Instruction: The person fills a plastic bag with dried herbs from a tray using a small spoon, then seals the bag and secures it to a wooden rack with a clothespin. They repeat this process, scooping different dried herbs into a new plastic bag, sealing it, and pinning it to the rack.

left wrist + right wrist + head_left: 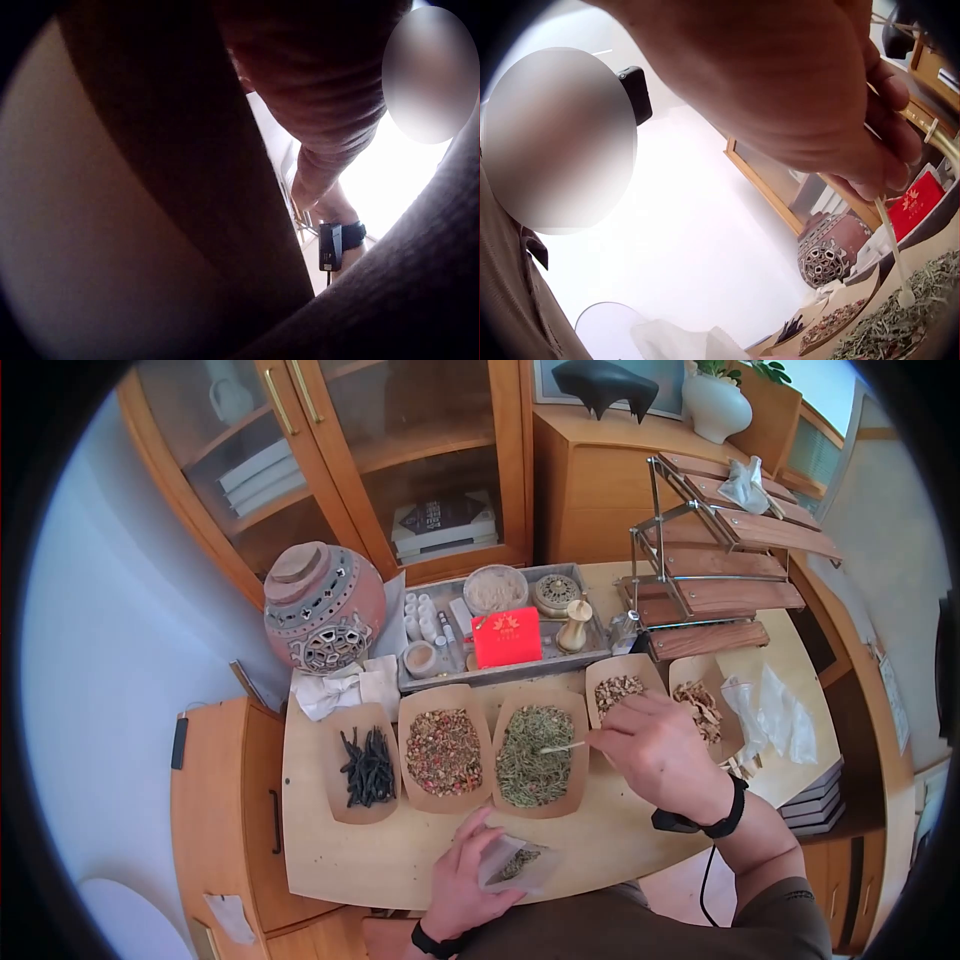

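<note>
My left hand (462, 880) holds a small translucent pouch (540, 870) near the table's front edge, with some dried green herb (518, 862) inside. Between thumb and fingers, my right hand (660, 752) pinches a thin, pale little spoon (562, 747). In the right wrist view the tip of that spoon (892, 244) dips to the dried green herbs (889, 330). These herbs fill a brown paper tray (580, 790) in front of me. The left wrist view is mostly dark and hides the pouch.
Left of the herbs stand paper trays of mixed reddish flakes (445, 752) and dark sticks (368, 768). Pale chunks (615, 692) and chips (697, 710) lie in trays to the right, beside plastic bags (785, 715). Behind are a grey tray (430, 682), a patterned pot (325, 610) and a folding wooden rack (740, 597).
</note>
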